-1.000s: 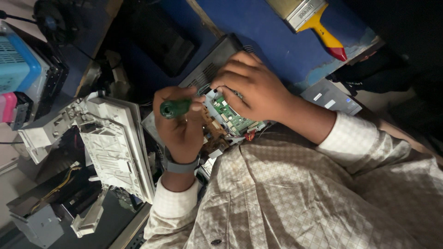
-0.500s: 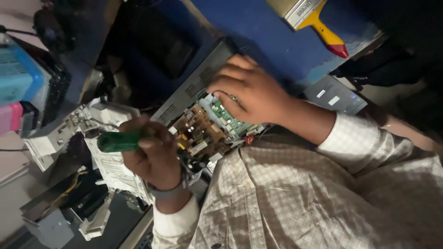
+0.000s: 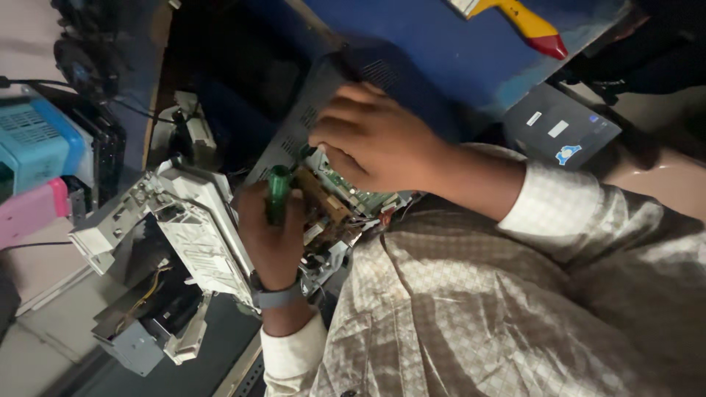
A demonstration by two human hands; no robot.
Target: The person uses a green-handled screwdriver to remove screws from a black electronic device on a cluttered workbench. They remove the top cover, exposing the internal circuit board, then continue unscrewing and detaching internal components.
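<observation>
Half a second before, the left hand (image 3: 273,234) had been carried out over the white plastic frame (image 3: 193,229). At inspection it was back at the opened device, so the tool was again at the work. Its grip was clamped around the green screwdriver (image 3: 278,192), whose handle stood just beside the circuit board (image 3: 351,197). The right hand (image 3: 376,143) had kept its place, fingers curled down and pressing on the board's upper edge, closed on nothing that could be made out. The board lay near the front edge of the blue table (image 3: 456,66), under a grey perforated cover (image 3: 312,117). Toward the right edge lay a dark flat box (image 3: 560,126) bearing two small white labels and a blue-and-white sticker. At the far edge lay a yellow handle with a red tip (image 3: 528,20). At the left stood a blue ribbed box (image 3: 33,143) beside a pink case (image 3: 29,212).
</observation>
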